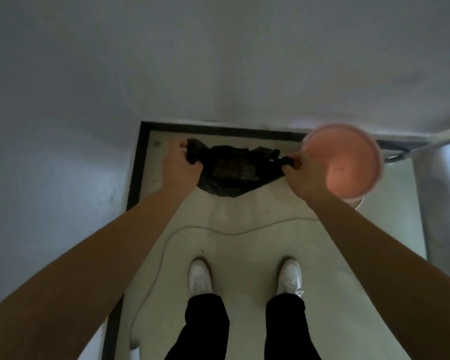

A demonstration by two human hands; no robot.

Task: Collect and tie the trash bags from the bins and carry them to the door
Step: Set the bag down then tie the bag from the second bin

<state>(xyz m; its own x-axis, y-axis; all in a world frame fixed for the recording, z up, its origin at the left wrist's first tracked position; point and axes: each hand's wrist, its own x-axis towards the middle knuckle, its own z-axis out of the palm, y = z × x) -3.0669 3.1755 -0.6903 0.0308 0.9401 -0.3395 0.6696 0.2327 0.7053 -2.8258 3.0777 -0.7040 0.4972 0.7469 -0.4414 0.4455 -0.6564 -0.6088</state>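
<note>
A black trash bag point(231, 170) hangs above the pale floor between my two hands, with dark contents showing through it. My left hand point(178, 162) is shut on the bag's left corner. My right hand point(300, 168) is shut on the bag's right corner. The two corners are pulled apart, so the bag's top edge is stretched flat. A round pink bin point(344, 162) stands on the floor just right of my right hand, seen from above, with no bag in it.
White walls point(218, 61) close the corner ahead and to the left, with a dark skirting point(138, 165) along the floor edge. A thin white cable point(234, 233) curves across the floor before my white shoes point(199, 278). A metal frame point(424, 222) stands at the right.
</note>
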